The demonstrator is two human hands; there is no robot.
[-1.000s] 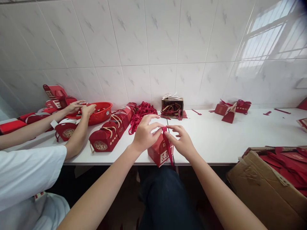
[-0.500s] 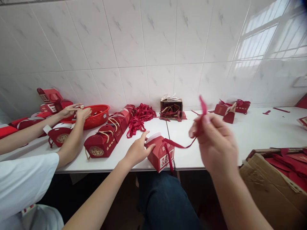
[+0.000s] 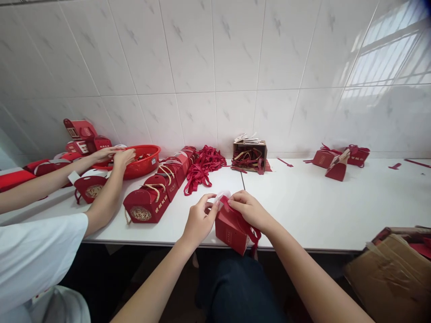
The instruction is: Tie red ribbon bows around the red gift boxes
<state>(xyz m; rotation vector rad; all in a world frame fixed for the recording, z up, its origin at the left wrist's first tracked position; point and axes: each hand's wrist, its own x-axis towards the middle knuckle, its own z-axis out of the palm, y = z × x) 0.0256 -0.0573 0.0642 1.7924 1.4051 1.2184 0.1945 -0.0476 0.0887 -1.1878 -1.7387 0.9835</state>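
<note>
A red gift box [image 3: 232, 231] stands at the table's front edge, turned at an angle, with a whitish flap at its top. My left hand [image 3: 198, 220] grips the box's upper left side and flap between thumb and fingers. On the opposite side of the top, my right hand [image 3: 251, 208] pinches a dark red ribbon [image 3: 255, 235] against the box; a loop and loose end hang down its right side. A tangled heap of red ribbons [image 3: 205, 167] lies farther back on the table.
Red boxes with rope handles [image 3: 146, 202] stand in a row at the left. A co-worker's hands [image 3: 117, 157] reach into a red basin [image 3: 143, 167]. Ribbon scraps fill a small carton [image 3: 249, 154] by the wall. Finished-looking boxes [image 3: 325, 157] sit back right; a cardboard carton [image 3: 390, 269] stands front right.
My right hand has come down and left from the air to the box top with the ribbon. The box has turned, showing another side. My view has shifted slightly left.
</note>
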